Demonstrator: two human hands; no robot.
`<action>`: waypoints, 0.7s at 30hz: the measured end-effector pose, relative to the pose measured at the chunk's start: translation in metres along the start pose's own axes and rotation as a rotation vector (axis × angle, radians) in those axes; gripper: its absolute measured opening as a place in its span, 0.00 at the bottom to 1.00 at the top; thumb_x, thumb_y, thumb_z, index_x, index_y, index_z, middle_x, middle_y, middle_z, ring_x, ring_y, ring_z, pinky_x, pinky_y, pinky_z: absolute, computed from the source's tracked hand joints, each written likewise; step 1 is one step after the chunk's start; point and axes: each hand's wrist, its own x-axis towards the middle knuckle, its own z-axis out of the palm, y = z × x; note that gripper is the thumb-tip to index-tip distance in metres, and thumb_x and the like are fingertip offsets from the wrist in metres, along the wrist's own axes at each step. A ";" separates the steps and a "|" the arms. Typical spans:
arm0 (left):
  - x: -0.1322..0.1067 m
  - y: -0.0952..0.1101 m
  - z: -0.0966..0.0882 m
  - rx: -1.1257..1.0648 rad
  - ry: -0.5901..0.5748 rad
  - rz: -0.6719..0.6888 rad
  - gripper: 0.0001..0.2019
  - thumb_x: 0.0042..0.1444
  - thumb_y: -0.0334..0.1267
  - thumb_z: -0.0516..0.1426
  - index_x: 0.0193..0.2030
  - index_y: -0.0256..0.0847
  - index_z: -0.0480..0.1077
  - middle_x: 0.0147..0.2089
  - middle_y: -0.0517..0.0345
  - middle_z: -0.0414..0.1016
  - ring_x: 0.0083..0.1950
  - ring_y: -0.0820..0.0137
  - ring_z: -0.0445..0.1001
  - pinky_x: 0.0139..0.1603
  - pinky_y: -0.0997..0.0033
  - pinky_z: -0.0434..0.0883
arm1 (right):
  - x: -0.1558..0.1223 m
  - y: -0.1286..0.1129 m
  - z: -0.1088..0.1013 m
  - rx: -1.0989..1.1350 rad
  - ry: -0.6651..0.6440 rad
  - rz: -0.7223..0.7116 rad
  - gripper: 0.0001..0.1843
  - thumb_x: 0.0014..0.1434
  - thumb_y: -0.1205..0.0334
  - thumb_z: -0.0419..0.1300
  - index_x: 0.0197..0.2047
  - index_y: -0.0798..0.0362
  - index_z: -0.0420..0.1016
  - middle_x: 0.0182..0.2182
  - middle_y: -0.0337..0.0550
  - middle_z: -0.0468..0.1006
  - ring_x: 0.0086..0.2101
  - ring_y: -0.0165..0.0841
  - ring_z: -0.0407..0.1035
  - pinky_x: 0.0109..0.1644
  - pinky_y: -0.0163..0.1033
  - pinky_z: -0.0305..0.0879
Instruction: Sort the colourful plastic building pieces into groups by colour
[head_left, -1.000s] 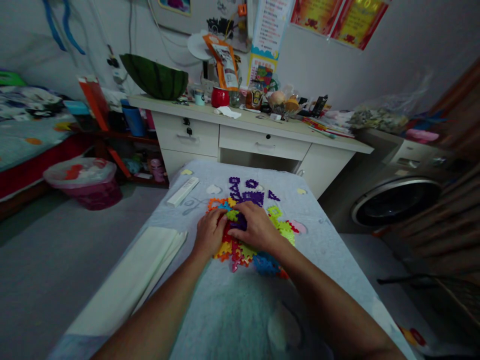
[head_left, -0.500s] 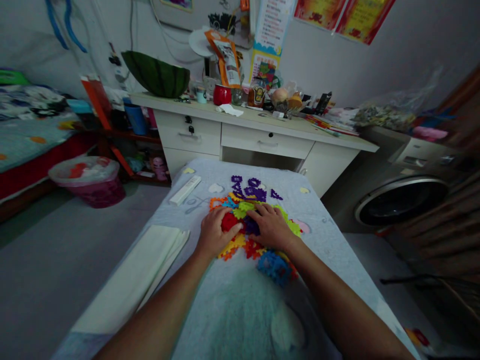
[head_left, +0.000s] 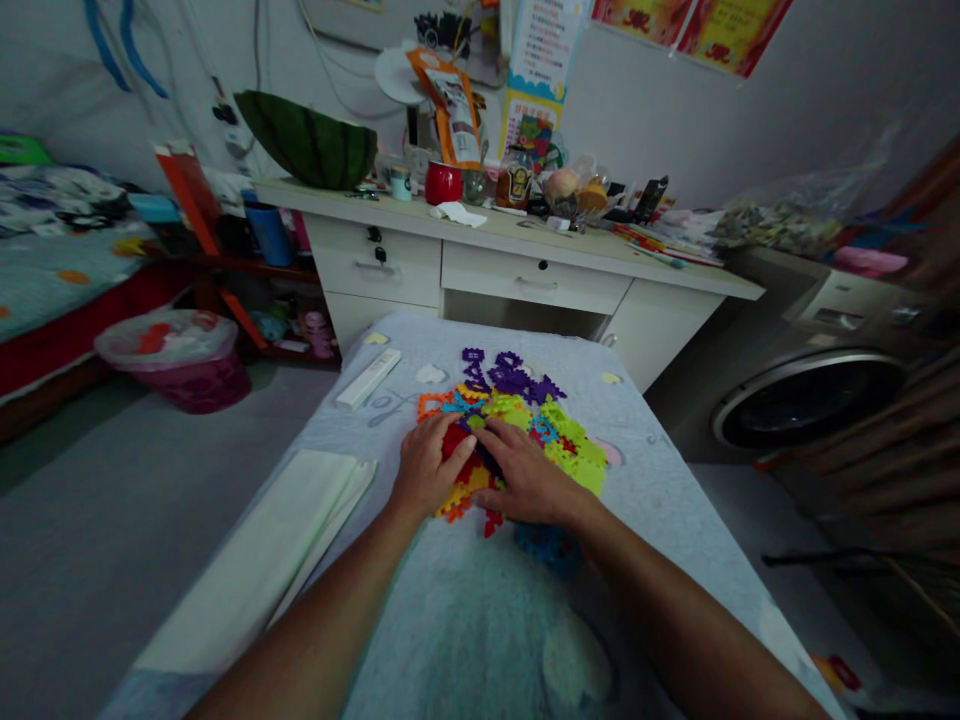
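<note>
A pile of flat, notched plastic building pieces in several colours lies on the cloth-covered table. My left hand (head_left: 429, 468) rests at the pile's left side, thumb apart from the fingers, against the red pieces (head_left: 454, 442). Over the middle of the pile, my right hand (head_left: 531, 478) lies palm down with its thumb spread, covering part of some dark purple pieces. Lime green pieces (head_left: 589, 462) lie right of it, and purple pieces (head_left: 517, 376) are grouped at the far side. Orange and yellow pieces (head_left: 459, 494) show between the hands. Blue pieces (head_left: 546, 545) sit partly under my right wrist.
A white stick-like box (head_left: 368, 379) and a folded pale cloth (head_left: 300, 530) lie along the table's left side. Beyond stands a white desk (head_left: 390, 262) bearing a watermelon piece (head_left: 311, 143). A washing machine (head_left: 810, 350) is at the right, a pink bin (head_left: 187, 375) at the left.
My right hand has moved left and slightly nearer, closer to my left hand, uncovering more lime green pieces. Purple pieces at the far side now lie closer together. My left hand has barely moved.
</note>
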 end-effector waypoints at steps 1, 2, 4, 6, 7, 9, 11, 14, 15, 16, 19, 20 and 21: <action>0.000 0.000 0.000 -0.021 0.013 -0.013 0.21 0.63 0.51 0.51 0.57 0.43 0.66 0.57 0.49 0.72 0.60 0.59 0.69 0.63 0.52 0.64 | 0.002 -0.003 0.002 0.038 -0.001 -0.046 0.41 0.54 0.50 0.65 0.67 0.52 0.58 0.66 0.55 0.58 0.64 0.46 0.54 0.65 0.52 0.55; 0.000 -0.001 0.000 -0.038 0.027 -0.022 0.22 0.63 0.51 0.51 0.59 0.42 0.64 0.57 0.49 0.71 0.60 0.59 0.68 0.63 0.52 0.64 | 0.006 -0.004 0.002 0.068 0.005 -0.080 0.37 0.56 0.53 0.64 0.65 0.53 0.61 0.65 0.55 0.60 0.63 0.44 0.55 0.64 0.50 0.57; 0.000 -0.001 0.000 -0.055 0.047 -0.022 0.24 0.62 0.50 0.52 0.61 0.42 0.62 0.59 0.48 0.70 0.61 0.58 0.68 0.63 0.52 0.63 | 0.017 0.004 -0.003 0.103 0.059 -0.096 0.27 0.57 0.58 0.62 0.59 0.54 0.68 0.59 0.53 0.68 0.59 0.41 0.62 0.60 0.47 0.61; 0.000 -0.002 0.001 -0.043 0.068 -0.006 0.26 0.60 0.50 0.55 0.62 0.43 0.60 0.61 0.47 0.68 0.63 0.57 0.66 0.64 0.51 0.63 | 0.034 0.023 -0.013 0.103 0.152 -0.021 0.17 0.59 0.60 0.60 0.51 0.54 0.73 0.49 0.49 0.75 0.49 0.38 0.69 0.54 0.44 0.64; 0.000 -0.002 0.002 -0.028 0.082 -0.001 0.28 0.58 0.49 0.57 0.63 0.43 0.59 0.62 0.46 0.67 0.64 0.57 0.65 0.65 0.51 0.62 | 0.044 0.034 -0.018 0.085 0.200 0.051 0.15 0.60 0.60 0.59 0.49 0.55 0.74 0.45 0.48 0.77 0.45 0.37 0.71 0.51 0.42 0.65; 0.001 -0.003 0.005 0.008 0.105 -0.004 0.31 0.55 0.46 0.60 0.63 0.42 0.58 0.62 0.45 0.65 0.64 0.55 0.63 0.65 0.50 0.61 | 0.068 0.060 -0.027 0.014 0.256 0.207 0.12 0.61 0.59 0.57 0.44 0.55 0.75 0.40 0.47 0.77 0.41 0.36 0.71 0.49 0.41 0.65; 0.002 -0.004 0.006 0.037 0.116 -0.028 0.31 0.52 0.43 0.62 0.62 0.42 0.59 0.61 0.44 0.66 0.64 0.54 0.64 0.65 0.49 0.62 | 0.093 0.086 -0.031 -0.078 0.320 0.359 0.15 0.60 0.57 0.58 0.47 0.54 0.74 0.44 0.49 0.76 0.46 0.39 0.70 0.52 0.42 0.63; 0.003 -0.005 0.007 0.058 0.102 -0.071 0.27 0.52 0.41 0.61 0.59 0.43 0.63 0.58 0.47 0.69 0.60 0.54 0.67 0.63 0.49 0.64 | 0.125 0.116 -0.025 -0.140 0.250 0.562 0.40 0.52 0.43 0.65 0.63 0.52 0.63 0.58 0.57 0.68 0.56 0.49 0.63 0.58 0.50 0.59; 0.003 -0.005 0.006 0.062 0.098 -0.078 0.25 0.52 0.41 0.61 0.57 0.43 0.64 0.57 0.47 0.69 0.59 0.54 0.67 0.62 0.49 0.64 | 0.133 0.123 -0.021 -0.144 0.207 0.617 0.48 0.49 0.39 0.66 0.67 0.50 0.57 0.61 0.59 0.63 0.59 0.53 0.60 0.59 0.54 0.58; 0.003 -0.004 0.006 0.064 0.095 -0.081 0.23 0.53 0.40 0.60 0.56 0.43 0.65 0.56 0.48 0.70 0.58 0.54 0.68 0.61 0.49 0.65 | 0.140 0.130 -0.018 -0.142 0.160 0.664 0.53 0.46 0.36 0.66 0.69 0.49 0.53 0.64 0.60 0.59 0.61 0.56 0.58 0.60 0.56 0.56; 0.003 -0.004 0.003 0.062 0.098 -0.075 0.17 0.55 0.39 0.58 0.52 0.43 0.67 0.53 0.49 0.71 0.56 0.56 0.69 0.59 0.51 0.65 | 0.153 0.141 -0.009 -0.110 0.020 0.730 0.60 0.42 0.31 0.66 0.71 0.46 0.49 0.66 0.61 0.55 0.62 0.60 0.55 0.60 0.60 0.55; 0.003 -0.004 0.003 0.059 0.098 -0.069 0.16 0.55 0.39 0.57 0.51 0.43 0.67 0.52 0.50 0.71 0.56 0.56 0.69 0.59 0.52 0.66 | 0.155 0.143 -0.008 -0.102 -0.010 0.722 0.59 0.42 0.31 0.66 0.70 0.46 0.50 0.66 0.61 0.56 0.61 0.60 0.56 0.60 0.60 0.55; 0.003 -0.004 0.002 0.057 0.097 -0.063 0.15 0.55 0.38 0.57 0.50 0.43 0.68 0.52 0.50 0.71 0.55 0.57 0.69 0.59 0.52 0.66 | 0.156 0.145 -0.007 -0.100 -0.028 0.702 0.56 0.43 0.32 0.66 0.69 0.46 0.54 0.65 0.60 0.58 0.60 0.59 0.58 0.59 0.59 0.57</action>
